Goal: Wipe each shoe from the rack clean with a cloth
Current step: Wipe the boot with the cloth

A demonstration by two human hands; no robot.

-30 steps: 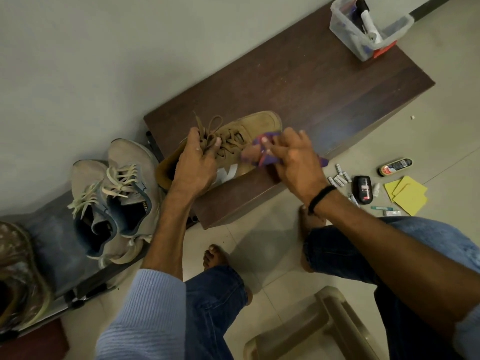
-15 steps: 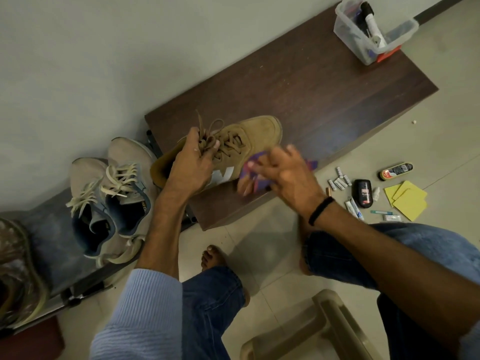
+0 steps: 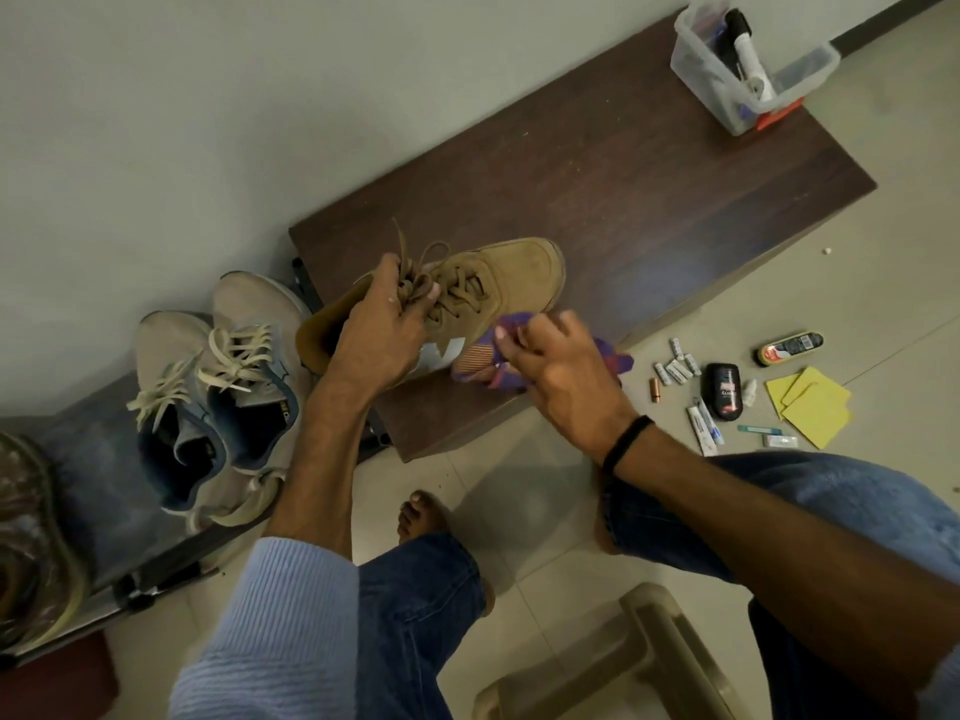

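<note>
Step in hand: wiping the outer side of the tan shoe point(image 3: 498, 272), judged from the cloth sitting against its side panel.
Location of shoe: at the near left corner of the counter point(image 3: 623, 200), toe pointing away and to the right. Whether the sole rests on the wood or is held just above it cannot be told.
Left hand point(image 3: 374, 340): holding the shoe, fingers curled round the laces and tongue to steady it.
Right hand point(image 3: 566, 376): pinching the purple cloth point(image 3: 478, 358), thumb and fingers bunched on it. The cloth touches the shoe's side just beside the white logo.
Progress: early to middling, as a judgement. A grey pair point(image 3: 244, 356) sits on the rack point(image 3: 88, 459) to the left, and a brown patterned shoe point(image 3: 26, 511) shows at the far left edge. Whether these have been wiped is not visible.
Next move calls for: a firm grip on the laces while the cloth is drawn along the side toward toe or heel. The shoe must then be turned to present the far side and the sole edge.
Caution: the cloth is bunched small, so a fresh face may need unfolding.
Other items: a clear tub point(image 3: 748, 75) at the far corner of the counter. Yellow sheets point(image 3: 810, 407) and small articles lie on the floor point(image 3: 519, 485) to the right, well apart from the work.
</note>
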